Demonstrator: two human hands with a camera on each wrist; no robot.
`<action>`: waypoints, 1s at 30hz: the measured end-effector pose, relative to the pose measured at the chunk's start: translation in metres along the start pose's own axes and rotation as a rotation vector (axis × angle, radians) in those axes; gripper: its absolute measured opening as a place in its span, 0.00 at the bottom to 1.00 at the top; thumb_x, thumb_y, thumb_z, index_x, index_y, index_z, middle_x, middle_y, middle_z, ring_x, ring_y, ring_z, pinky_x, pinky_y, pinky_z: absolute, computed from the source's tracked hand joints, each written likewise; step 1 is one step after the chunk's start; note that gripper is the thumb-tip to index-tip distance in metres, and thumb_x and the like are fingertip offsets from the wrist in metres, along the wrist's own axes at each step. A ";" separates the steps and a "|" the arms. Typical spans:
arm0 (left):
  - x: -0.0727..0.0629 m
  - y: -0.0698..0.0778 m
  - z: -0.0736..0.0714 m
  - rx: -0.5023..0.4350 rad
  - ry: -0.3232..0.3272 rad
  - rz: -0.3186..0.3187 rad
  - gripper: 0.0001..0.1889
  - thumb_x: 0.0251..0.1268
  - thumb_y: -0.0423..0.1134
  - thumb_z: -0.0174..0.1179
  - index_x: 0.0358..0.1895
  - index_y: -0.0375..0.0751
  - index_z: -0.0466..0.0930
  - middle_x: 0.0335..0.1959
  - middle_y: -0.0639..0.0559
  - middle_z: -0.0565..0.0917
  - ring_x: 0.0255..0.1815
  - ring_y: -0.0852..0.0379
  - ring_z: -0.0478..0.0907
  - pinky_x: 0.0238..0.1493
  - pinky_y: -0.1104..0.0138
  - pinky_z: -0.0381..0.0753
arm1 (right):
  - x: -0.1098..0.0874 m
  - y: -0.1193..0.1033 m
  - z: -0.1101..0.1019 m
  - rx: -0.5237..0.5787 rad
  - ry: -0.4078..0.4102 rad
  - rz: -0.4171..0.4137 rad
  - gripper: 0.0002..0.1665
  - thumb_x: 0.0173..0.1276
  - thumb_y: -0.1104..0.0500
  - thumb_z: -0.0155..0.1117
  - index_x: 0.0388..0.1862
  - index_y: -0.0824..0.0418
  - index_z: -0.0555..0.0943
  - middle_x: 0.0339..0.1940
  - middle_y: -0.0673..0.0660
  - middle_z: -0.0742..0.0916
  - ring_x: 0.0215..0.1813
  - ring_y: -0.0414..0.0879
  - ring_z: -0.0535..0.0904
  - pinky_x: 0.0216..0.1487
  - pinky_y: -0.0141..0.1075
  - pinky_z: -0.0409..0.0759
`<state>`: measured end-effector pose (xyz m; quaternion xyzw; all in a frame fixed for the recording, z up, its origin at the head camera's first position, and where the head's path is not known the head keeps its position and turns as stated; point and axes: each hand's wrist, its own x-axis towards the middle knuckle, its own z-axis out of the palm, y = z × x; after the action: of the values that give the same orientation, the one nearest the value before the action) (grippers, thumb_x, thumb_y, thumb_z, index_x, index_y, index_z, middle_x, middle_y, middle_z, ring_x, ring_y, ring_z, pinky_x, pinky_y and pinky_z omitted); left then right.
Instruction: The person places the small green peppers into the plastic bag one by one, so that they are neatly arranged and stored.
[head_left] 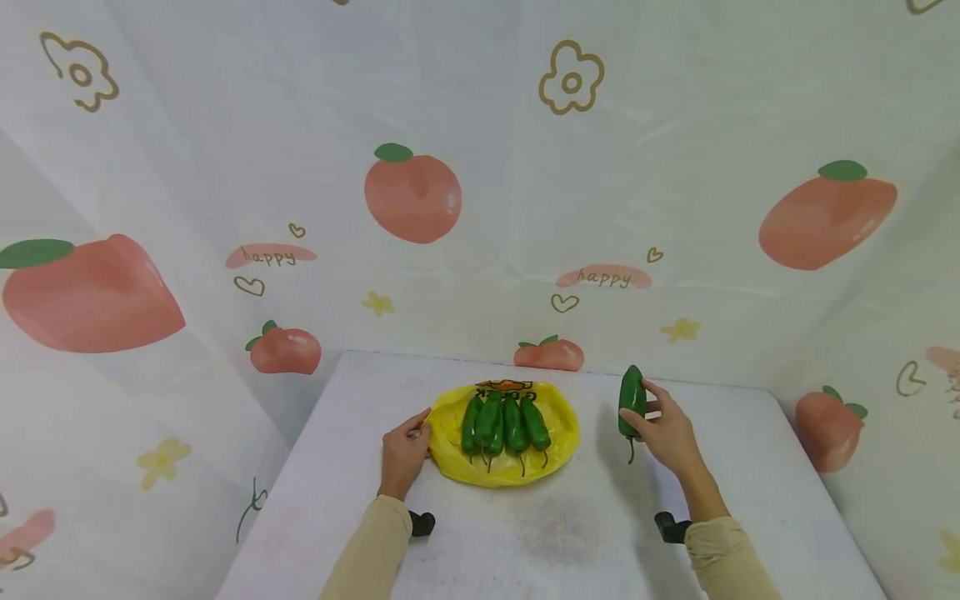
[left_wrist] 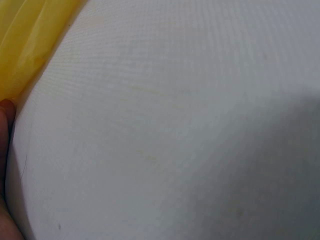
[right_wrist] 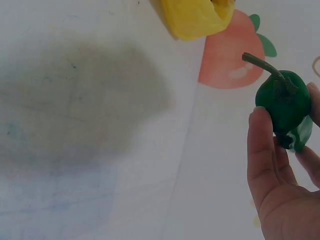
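A yellow plastic bag (head_left: 561,429) with dark print lies on the table, and several green peppers (head_left: 516,427) rest on it side by side, their stems toward the near edge. At the bag's left edge, my left hand (head_left: 405,454) pinches the yellow plastic between thumb and fingers. Only a bit of that hand's fingers (left_wrist: 4,125) shows in the left wrist view, touching the bag (left_wrist: 30,40). To the right of the bag, my right hand (head_left: 670,429) holds one green pepper (head_left: 632,400) raised above the table, tip up and stem down. Its stem end (right_wrist: 284,102) faces the right wrist camera.
The white table (head_left: 570,533) meets a white cloth backdrop (head_left: 480,308) printed with peaches, hearts and flowers at the back and sides. A greyish smudge (head_left: 558,533) marks the tabletop in front of the bag. Dark camera mounts (head_left: 422,523) sit at both wrists.
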<state>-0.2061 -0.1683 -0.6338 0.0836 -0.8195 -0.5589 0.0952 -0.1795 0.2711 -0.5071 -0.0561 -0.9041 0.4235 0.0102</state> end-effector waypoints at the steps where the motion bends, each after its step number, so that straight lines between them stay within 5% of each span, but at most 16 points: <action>1: 0.000 0.000 0.000 0.000 0.001 -0.002 0.16 0.70 0.41 0.62 0.58 0.56 0.87 0.45 0.47 0.89 0.20 0.60 0.79 0.25 0.71 0.85 | 0.000 -0.001 0.001 0.004 0.002 -0.004 0.48 0.72 0.47 0.67 0.82 0.61 0.57 0.59 0.75 0.80 0.51 0.60 0.85 0.37 0.36 0.89; 13: -0.001 0.000 0.000 0.004 -0.003 -0.003 0.16 0.70 0.42 0.62 0.58 0.57 0.87 0.45 0.47 0.89 0.19 0.59 0.78 0.25 0.71 0.85 | -0.003 -0.013 0.018 -0.025 0.013 -0.032 0.45 0.70 0.44 0.68 0.79 0.60 0.63 0.56 0.70 0.84 0.50 0.59 0.85 0.48 0.47 0.89; 30: -0.001 0.002 0.000 0.019 -0.001 0.012 0.17 0.69 0.41 0.62 0.59 0.55 0.87 0.45 0.47 0.89 0.18 0.59 0.78 0.24 0.71 0.84 | -0.001 -0.034 0.052 0.046 -0.031 -0.047 0.42 0.68 0.45 0.70 0.76 0.58 0.69 0.53 0.67 0.85 0.47 0.54 0.86 0.44 0.41 0.90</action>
<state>-0.2052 -0.1677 -0.6320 0.0794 -0.8253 -0.5506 0.0971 -0.1854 0.2093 -0.5147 -0.0279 -0.8952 0.4446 0.0073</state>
